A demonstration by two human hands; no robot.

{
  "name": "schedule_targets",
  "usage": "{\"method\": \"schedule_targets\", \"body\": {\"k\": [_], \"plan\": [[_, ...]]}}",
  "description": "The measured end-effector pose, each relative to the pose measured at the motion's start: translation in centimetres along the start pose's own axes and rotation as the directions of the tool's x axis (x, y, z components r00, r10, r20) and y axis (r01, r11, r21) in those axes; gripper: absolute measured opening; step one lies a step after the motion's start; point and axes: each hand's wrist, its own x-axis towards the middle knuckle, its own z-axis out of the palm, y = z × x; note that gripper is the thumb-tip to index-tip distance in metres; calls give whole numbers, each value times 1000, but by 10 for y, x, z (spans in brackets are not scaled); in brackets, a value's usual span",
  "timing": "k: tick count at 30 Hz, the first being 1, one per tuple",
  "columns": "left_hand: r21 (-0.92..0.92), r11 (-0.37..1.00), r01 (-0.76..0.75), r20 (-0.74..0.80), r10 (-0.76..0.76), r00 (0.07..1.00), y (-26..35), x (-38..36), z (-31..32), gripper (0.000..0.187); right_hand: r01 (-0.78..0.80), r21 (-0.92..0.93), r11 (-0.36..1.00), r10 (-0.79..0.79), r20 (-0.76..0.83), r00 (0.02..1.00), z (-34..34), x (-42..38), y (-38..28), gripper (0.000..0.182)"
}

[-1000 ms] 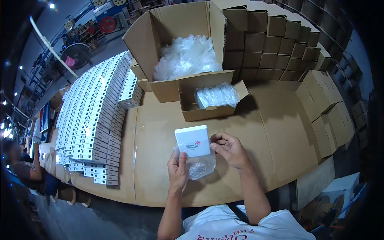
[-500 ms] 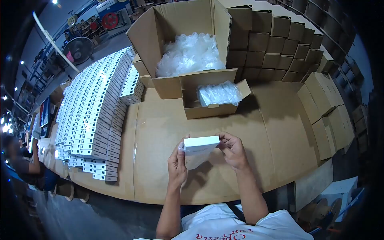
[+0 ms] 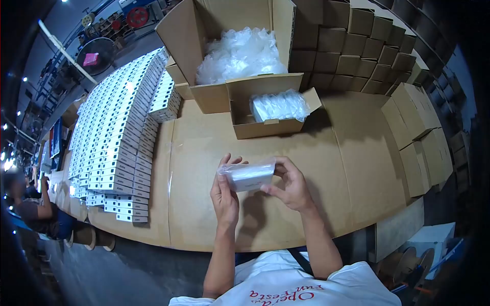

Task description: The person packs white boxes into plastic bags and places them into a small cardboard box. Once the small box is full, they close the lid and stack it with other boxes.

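Note:
A small white box (image 3: 250,179) inside a clear plastic bag is held in front of me, above the cardboard-covered table. My left hand (image 3: 225,196) grips its left end, the thumb along the near side and the fingers behind. At the right end, my right hand (image 3: 292,187) pinches the bag and box between thumb and fingers. Beyond my hands stands an open carton (image 3: 265,131) with several bagged white boxes (image 3: 279,106) in a row inside.
A big open carton (image 3: 176,46) full of clear plastic bags (image 3: 242,56) stands at the back. Stacked white boxes (image 3: 115,127) fill the left side. Brown cartons (image 3: 352,46) line the back right, with more cartons (image 3: 413,117) at the right edge. A person (image 3: 38,206) sits at far left.
The box has turned in my hands, and the clear plastic now shows wrapped around it. My right thumb has moved to its near lower edge. My view has shifted slightly.

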Motion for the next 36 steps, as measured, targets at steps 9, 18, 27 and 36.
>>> {"method": "schedule_targets", "body": {"k": [9,18,27,36], "plan": [[169,965,198,172,-227,959,2,-17,-23,42,-44,3,999,44,-19,999,-5,-13,12,27],[159,968,194,-39,-190,981,-10,-25,-15,25,-213,15,977,213,-107,971,-5,-25,3,10],[144,972,187,-126,-170,977,-13,-23,-14,31,92,-197,976,-55,185,981,-16,-18,-26,22],[107,961,256,-88,-248,965,-11,-23,-17,47,-58,-312,948,105,138,985,-15,-14,-24,31]]}}
